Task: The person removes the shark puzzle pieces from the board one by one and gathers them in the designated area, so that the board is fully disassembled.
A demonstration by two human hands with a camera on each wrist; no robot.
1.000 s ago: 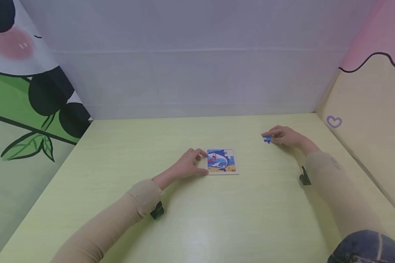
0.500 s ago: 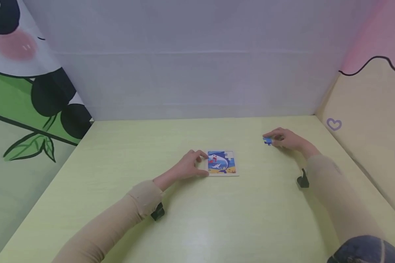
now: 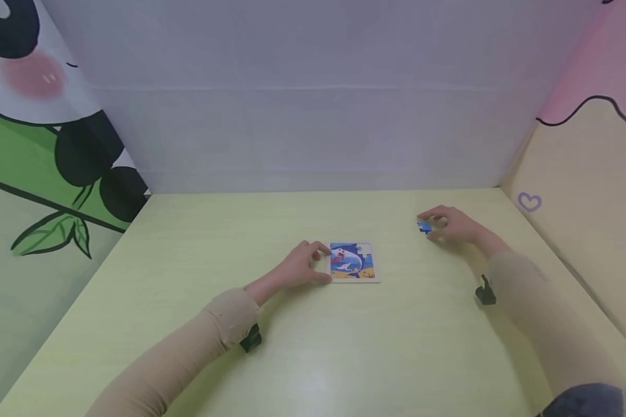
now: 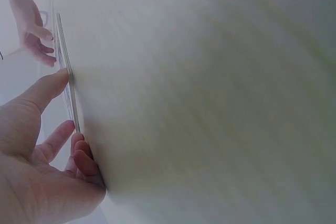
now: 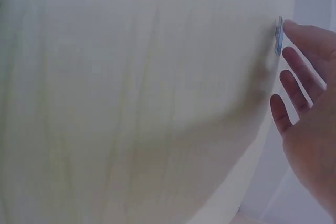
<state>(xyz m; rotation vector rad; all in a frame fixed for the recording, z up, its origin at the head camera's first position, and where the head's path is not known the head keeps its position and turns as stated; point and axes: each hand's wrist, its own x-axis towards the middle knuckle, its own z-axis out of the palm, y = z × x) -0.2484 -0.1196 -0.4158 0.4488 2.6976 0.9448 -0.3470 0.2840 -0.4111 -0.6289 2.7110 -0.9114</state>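
A square jigsaw puzzle board (image 3: pixel 352 262) with a white rim lies on the table, showing a blue and white whale or dolphin above a yellow bottom. A pale, unfilled patch shows near its upper right. My left hand (image 3: pixel 298 266) grips the board's left side, thumb at the near corner and fingers at the far one. Off to the right and farther back, a small blue puzzle piece (image 3: pixel 424 226) sits between the thumb and index finger of my right hand (image 3: pixel 455 225). The right wrist view shows that piece (image 5: pixel 279 36) edge-on at the fingertips, with the other fingers spread apart.
The pale yellow table (image 3: pixel 292 336) runs back to a grey-white cloth wall (image 3: pixel 313 133). A printed panel (image 3: pixel 68 214) stands on the left and a beige and pink one (image 3: pixel 589 191) on the right. A denim-covered knee (image 3: pixel 594 399) shows at lower right.
The puzzle piece has turned a little between my right fingers, and the thumb and index finger now stand wider around it. My left hand keeps its hold. The head view has tilted slightly.
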